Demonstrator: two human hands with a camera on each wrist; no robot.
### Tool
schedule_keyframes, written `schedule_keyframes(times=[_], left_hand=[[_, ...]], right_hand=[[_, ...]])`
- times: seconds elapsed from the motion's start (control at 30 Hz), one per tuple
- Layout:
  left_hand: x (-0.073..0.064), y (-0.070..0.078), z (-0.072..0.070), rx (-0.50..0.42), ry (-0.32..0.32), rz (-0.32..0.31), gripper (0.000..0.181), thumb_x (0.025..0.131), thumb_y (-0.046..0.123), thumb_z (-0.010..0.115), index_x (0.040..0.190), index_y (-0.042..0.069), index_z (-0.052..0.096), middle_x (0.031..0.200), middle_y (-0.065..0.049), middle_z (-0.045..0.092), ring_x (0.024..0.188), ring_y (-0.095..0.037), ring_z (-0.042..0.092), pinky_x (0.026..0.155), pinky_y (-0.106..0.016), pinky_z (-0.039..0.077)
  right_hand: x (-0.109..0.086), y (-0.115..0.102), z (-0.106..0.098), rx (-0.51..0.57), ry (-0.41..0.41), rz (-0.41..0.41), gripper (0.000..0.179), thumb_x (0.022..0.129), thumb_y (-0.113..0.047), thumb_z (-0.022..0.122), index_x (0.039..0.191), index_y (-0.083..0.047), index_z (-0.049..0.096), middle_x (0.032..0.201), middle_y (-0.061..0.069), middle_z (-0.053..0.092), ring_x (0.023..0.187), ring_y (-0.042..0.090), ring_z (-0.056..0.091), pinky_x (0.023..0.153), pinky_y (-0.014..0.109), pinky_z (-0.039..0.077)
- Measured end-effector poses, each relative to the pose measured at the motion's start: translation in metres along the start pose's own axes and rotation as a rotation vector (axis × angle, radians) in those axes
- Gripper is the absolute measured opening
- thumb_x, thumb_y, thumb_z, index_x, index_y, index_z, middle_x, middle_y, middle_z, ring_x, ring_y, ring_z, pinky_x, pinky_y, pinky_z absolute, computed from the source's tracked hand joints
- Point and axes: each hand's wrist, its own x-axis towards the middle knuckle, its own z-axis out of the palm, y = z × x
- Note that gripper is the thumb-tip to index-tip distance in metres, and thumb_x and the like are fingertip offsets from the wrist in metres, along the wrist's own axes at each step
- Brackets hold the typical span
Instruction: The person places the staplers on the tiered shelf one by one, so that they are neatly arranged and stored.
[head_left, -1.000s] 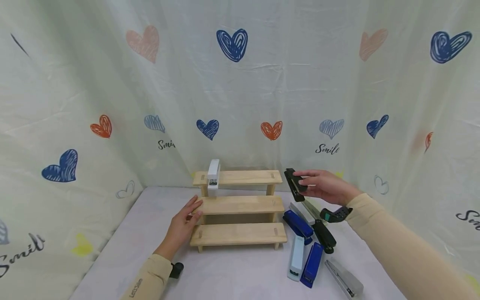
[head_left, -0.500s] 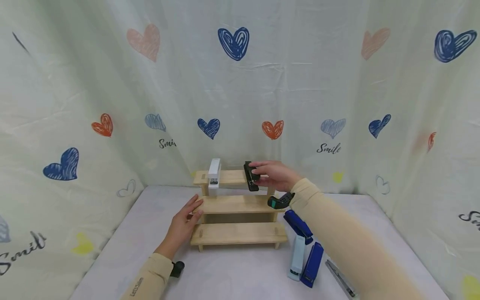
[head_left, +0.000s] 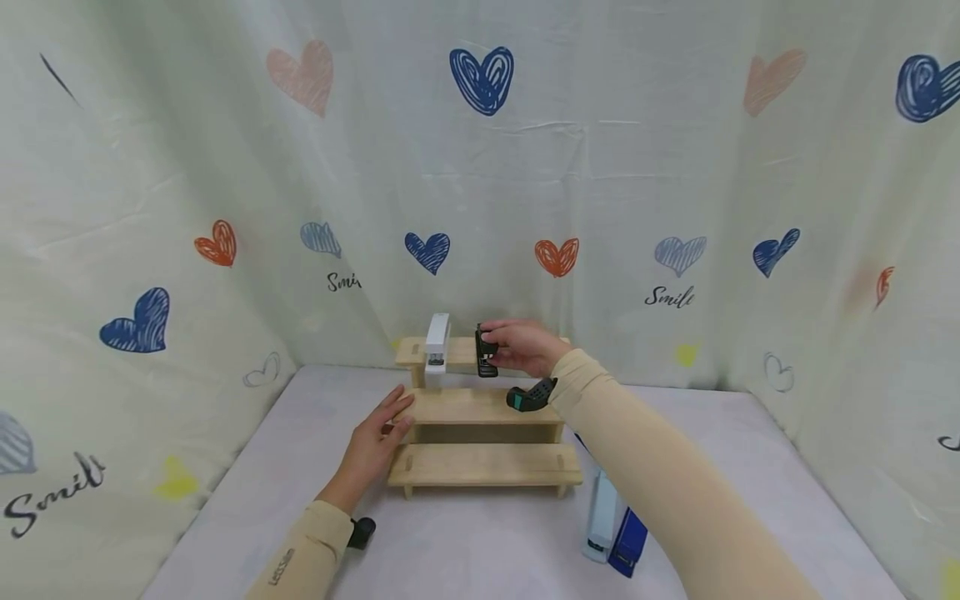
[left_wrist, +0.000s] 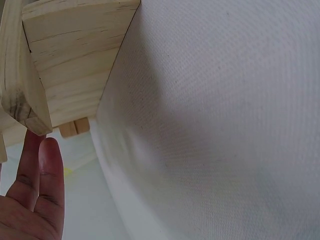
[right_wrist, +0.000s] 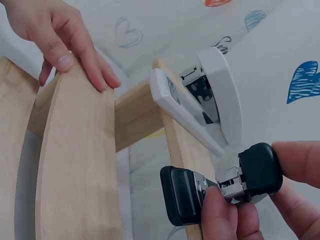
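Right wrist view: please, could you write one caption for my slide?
Right hand holding a black stapler near a white stapler on a wooden stand; left hand touching the middle shelf.

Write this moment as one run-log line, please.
right hand: grips black stapler at top shelf | left hand: touches middle shelf | white stapler: on top shelf

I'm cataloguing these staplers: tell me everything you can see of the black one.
The black stapler has a smooth, plastic-looking arm and base, with silvery metal parts in the gap between. It is upright, open end toward the viewer, over the top shelf, right of the white stapler and apart from it. The right hand grips it; whether its base touches the shelf is unclear.
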Motion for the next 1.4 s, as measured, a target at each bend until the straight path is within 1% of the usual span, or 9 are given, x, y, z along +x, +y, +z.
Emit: schedule_keyframes(times=[0.13, 0.3, 0.43, 0.57, 0.8, 0.97, 1.23, 1.4], left_hand=[[0.0001, 0.0002, 0.0000, -0.001, -0.015, -0.021, 0.043, 0.101, 0.025, 0.062, 0.139, 0.006, 0.059, 0.156, -0.007, 0.039, 0.134, -0.027, 0.047, 0.090, -0.034, 0.050], [-0.0015, 0.0013, -0.0015, 0.001, -0.021, -0.031, 0.043, 0.101, 0.027, 0.061, 0.140, 0.008, 0.059, 0.157, -0.003, 0.038, 0.135, -0.026, 0.045, 0.091, -0.037, 0.050], [-0.0023, 0.0014, -0.0018, 0.002, -0.019, -0.025, 0.043, 0.102, 0.026, 0.061, 0.140, 0.007, 0.059, 0.157, -0.005, 0.038, 0.135, -0.028, 0.045, 0.092, -0.039, 0.050], [-0.0020, 0.0014, -0.0013, 0.005, -0.027, -0.033, 0.043, 0.102, 0.027, 0.060, 0.141, 0.008, 0.058, 0.157, -0.005, 0.038, 0.135, -0.028, 0.045, 0.092, -0.039, 0.050], [-0.0013, 0.0039, -0.0010, 0.024, -0.036, -0.051, 0.045, 0.102, 0.030, 0.059, 0.142, 0.010, 0.057, 0.158, -0.004, 0.037, 0.136, -0.027, 0.044, 0.093, -0.043, 0.049], [-0.0011, 0.0052, -0.0007, 0.023, -0.042, -0.062, 0.045, 0.102, 0.031, 0.058, 0.143, 0.011, 0.057, 0.158, -0.003, 0.037, 0.137, -0.026, 0.043, 0.094, -0.044, 0.048], [-0.0005, 0.0041, -0.0003, 0.021, -0.039, -0.059, 0.046, 0.102, 0.032, 0.058, 0.142, 0.011, 0.057, 0.158, -0.003, 0.037, 0.136, -0.026, 0.044, 0.094, -0.043, 0.048], [-0.0002, 0.0040, 0.0002, 0.022, -0.037, -0.057, 0.045, 0.102, 0.031, 0.059, 0.142, 0.010, 0.057, 0.158, -0.003, 0.037, 0.137, -0.026, 0.043, 0.094, -0.043, 0.048]], right_hand=[[-0.0021, -0.0004, -0.0009, -0.010, -0.024, -0.008, 0.042, 0.098, -0.005, 0.063, 0.140, -0.006, 0.058, 0.135, 0.016, 0.053, 0.100, 0.025, 0.058, 0.090, 0.036, 0.054], [-0.0047, 0.0017, 0.0002, -0.014, -0.037, -0.036, 0.046, 0.096, -0.002, 0.063, 0.141, -0.005, 0.056, 0.135, 0.017, 0.052, 0.098, 0.024, 0.058, 0.091, 0.037, 0.053], [-0.0044, 0.0051, 0.0035, -0.009, -0.028, -0.071, 0.046, 0.096, -0.002, 0.064, 0.141, -0.003, 0.056, 0.130, 0.016, 0.053, 0.094, 0.023, 0.057, 0.092, 0.037, 0.053], [-0.0041, 0.0069, 0.0058, 0.006, -0.024, -0.086, 0.046, 0.096, -0.003, 0.064, 0.141, -0.003, 0.055, 0.128, 0.015, 0.054, 0.093, 0.022, 0.057, 0.094, 0.037, 0.052], [-0.0065, 0.0060, 0.0046, 0.000, -0.030, -0.083, 0.047, 0.097, -0.004, 0.064, 0.143, -0.005, 0.055, 0.128, 0.015, 0.054, 0.092, 0.022, 0.057, 0.096, 0.038, 0.051], [-0.0073, 0.0060, 0.0032, 0.001, -0.040, -0.082, 0.048, 0.097, -0.005, 0.065, 0.144, -0.005, 0.054, 0.127, 0.014, 0.054, 0.092, 0.022, 0.056, 0.096, 0.038, 0.050], [-0.0082, 0.0053, 0.0027, -0.007, -0.046, -0.085, 0.047, 0.097, -0.005, 0.064, 0.143, -0.005, 0.054, 0.130, 0.016, 0.054, 0.097, 0.024, 0.057, 0.097, 0.038, 0.050], [-0.0085, 0.0052, 0.0021, 0.001, -0.044, -0.079, 0.047, 0.097, -0.006, 0.065, 0.143, -0.006, 0.054, 0.129, 0.015, 0.054, 0.096, 0.023, 0.057, 0.097, 0.038, 0.050]])
